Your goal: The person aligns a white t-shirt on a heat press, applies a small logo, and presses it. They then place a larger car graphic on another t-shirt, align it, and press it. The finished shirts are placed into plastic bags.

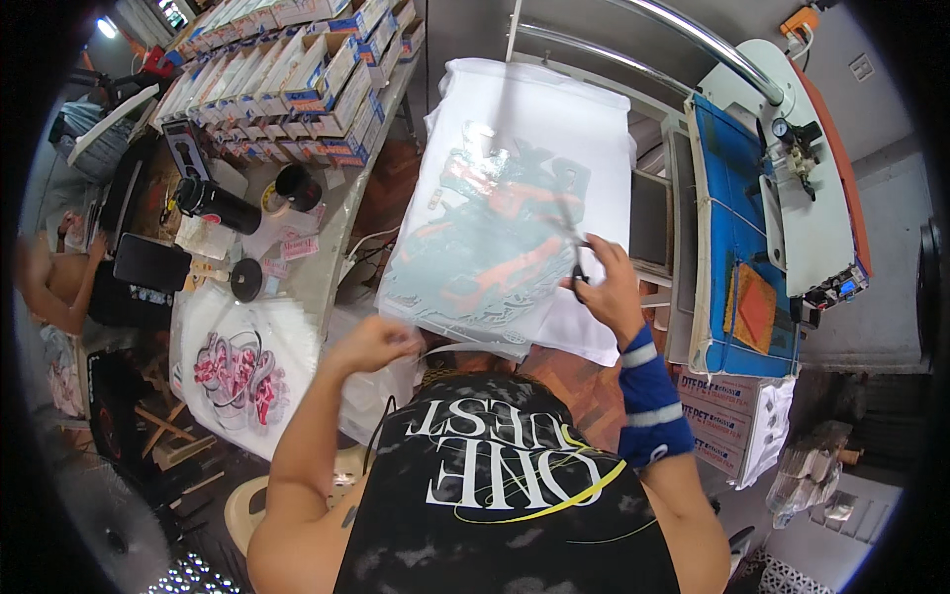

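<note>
— Cluttered workshop, seen from the head camera: what stands around the person?

— To the left runs a long bench stacked with rows of small cartons, a black cylinder flask and a tape roll. A white shirt with a pink print lies lower left. On the right stands a heat press with a blue pad. Another person sits at the far left edge.

— And the thing in hand?

— A clear transfer film printed in orange and teal lies over a white shirt on the platen straight ahead. Its long axis runs away from the person, tilting a little to the right at the far end.

— Where are the hands?

— The right hand is at the film's near right edge, its grip closed on black-handled scissors whose blades point away, up along the film. The left hand sits at the near left corner, fingers pinched together on the film's edge.

— Which is nearer the print?

— The right one; the scissors already overlap the film, which lies ahead and left of that hand. The left hand holds just below the corner.
</note>
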Motion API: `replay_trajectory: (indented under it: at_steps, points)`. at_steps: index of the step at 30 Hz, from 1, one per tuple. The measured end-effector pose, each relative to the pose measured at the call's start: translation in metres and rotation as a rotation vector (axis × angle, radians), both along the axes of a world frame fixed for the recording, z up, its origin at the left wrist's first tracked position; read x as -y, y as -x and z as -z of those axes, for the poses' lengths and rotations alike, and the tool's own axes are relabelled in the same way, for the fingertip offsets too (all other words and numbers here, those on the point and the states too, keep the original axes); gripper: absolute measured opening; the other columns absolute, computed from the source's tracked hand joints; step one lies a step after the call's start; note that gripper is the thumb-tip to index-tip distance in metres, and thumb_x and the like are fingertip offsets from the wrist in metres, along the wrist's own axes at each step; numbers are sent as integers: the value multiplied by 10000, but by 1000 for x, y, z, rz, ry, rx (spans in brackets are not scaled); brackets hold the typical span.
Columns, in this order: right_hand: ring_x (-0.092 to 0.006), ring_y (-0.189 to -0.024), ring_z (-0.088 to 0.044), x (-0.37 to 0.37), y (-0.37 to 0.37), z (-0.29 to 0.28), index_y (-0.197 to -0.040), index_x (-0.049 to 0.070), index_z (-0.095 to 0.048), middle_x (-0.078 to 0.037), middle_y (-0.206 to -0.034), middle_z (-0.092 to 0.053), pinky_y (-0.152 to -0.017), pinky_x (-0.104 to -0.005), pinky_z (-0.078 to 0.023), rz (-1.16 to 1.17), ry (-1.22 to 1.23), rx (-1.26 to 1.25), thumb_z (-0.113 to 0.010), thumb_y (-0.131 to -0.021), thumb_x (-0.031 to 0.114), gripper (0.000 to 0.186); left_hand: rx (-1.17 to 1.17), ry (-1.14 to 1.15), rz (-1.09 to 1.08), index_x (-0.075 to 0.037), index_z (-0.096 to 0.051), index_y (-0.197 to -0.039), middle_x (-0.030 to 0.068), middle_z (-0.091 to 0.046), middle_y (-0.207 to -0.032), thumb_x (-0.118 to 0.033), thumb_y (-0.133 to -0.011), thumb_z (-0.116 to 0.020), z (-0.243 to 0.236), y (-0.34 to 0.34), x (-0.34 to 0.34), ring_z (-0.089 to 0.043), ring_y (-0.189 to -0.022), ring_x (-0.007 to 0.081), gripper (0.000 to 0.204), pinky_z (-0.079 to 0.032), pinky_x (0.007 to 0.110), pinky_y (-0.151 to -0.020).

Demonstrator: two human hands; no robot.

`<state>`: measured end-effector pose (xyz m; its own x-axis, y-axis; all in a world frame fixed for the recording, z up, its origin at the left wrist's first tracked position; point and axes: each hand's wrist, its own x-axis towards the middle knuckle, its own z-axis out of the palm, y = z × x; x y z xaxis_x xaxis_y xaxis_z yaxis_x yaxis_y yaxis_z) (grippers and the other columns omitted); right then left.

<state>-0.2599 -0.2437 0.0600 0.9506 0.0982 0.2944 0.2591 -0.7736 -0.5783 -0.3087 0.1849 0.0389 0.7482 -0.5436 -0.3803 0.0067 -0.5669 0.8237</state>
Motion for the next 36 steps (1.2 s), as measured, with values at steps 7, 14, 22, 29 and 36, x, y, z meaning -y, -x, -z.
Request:
replay_trajectory:
  at_steps: [7,14,22,29,36]
  points:
    - [-351,-1196,-582,-52,-58,6,-1340,75,-576,-177,-1219,-626,-1098,-596,-348,-212,396,21,-826,-760,374,699,32,-1027,-233,1,-752,-975,200,-746,-996,-90,-937,-596,159,111,-103,-726,-966,351,185,-570,478,-810]
    - [-205,-760,-701,-95,14,-2,-1261,19,-633,-146,-865,-693,-676,-368,-552,86,-232,-216,-880,-791,341,622,688,-496,-793,-42,-716,-1054,153,-711,-1032,-160,-889,-653,30,32,-10,-644,-995,395,213,-489,510,-887]
    - [-115,-665,-667,-36,107,10,-1471,78,-469,-71,-862,-680,-489,-253,-521,394,-617,-530,-748,-940,130,602,913,-356,25,-79,-496,-1495,225,-366,-1605,-542,-939,-605,48,-112,143,-260,-1478,534,732,-173,675,-1203]
    - [-145,-665,-669,-49,180,34,-1477,79,-473,-74,-910,-662,-489,-273,-520,517,-1096,-663,-682,-1006,214,533,1017,-34,326,-95,-597,-1358,172,-512,-1456,-452,-855,-739,20,-166,161,-425,-1399,413,633,-244,635,-1198]
    - [-159,-752,-679,-67,181,44,-1463,28,-487,-84,-949,-658,-561,-271,-550,510,-1187,-657,-667,-1018,223,519,1189,204,293,-78,-736,-1012,57,-696,-1107,-55,-817,-679,46,-70,186,-642,-1166,289,205,-496,473,-1085]
